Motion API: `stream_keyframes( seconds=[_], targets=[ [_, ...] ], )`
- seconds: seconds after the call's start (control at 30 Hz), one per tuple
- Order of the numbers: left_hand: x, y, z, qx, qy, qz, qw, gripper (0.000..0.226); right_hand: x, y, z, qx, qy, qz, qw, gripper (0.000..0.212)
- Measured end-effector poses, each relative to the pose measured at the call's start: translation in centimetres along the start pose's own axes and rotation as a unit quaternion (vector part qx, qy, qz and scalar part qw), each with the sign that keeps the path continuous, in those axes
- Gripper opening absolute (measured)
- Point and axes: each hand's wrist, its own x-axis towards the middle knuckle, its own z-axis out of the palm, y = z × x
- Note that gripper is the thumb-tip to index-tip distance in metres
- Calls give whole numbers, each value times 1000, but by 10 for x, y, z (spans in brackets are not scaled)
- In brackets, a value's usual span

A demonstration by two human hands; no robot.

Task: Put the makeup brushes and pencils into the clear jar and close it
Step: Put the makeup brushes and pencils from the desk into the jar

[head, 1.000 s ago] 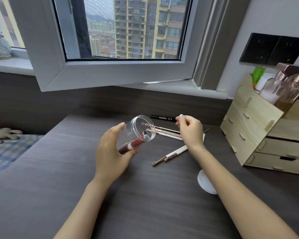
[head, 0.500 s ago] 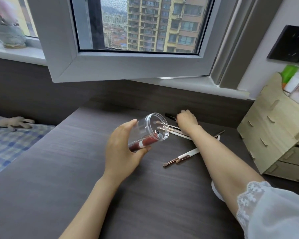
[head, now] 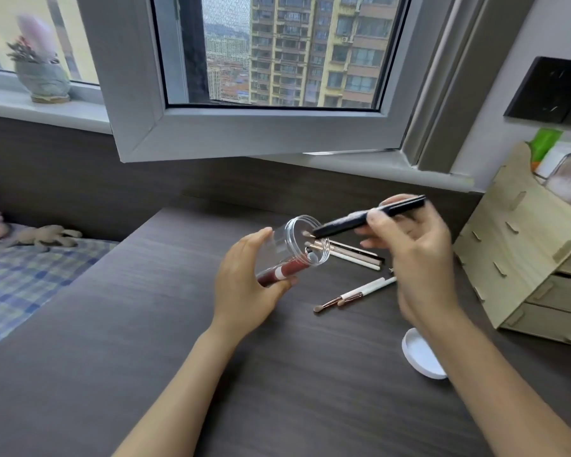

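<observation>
My left hand grips the clear jar, tilted with its open mouth toward the right; a dark red tube and a few brush tips show inside. My right hand pinches a black pencil whose tip sits right at the jar's mouth. Two white-handled brushes lie on the dark desk below the hand. Two slim pencils lie just behind the jar. The white lid rests upside down under my right forearm.
A wooden drawer organiser stands at the right with bottles on top. An open window sash juts out over the desk's back edge. A checked bedspread with a soft toy lies to the left.
My right hand reached to the desk's back edge, picked up the black pencil and brought it to the jar's mouth. The jar stays tilted in my left hand.
</observation>
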Motion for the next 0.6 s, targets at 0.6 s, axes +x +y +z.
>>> stream_keyframes(
  seconds=[0.6],
  targets=[
    [-5, -1, -3, -4, -8, 38, 999, 77, -16, 59, -23, -279, 33, -76, 957, 25]
  ],
)
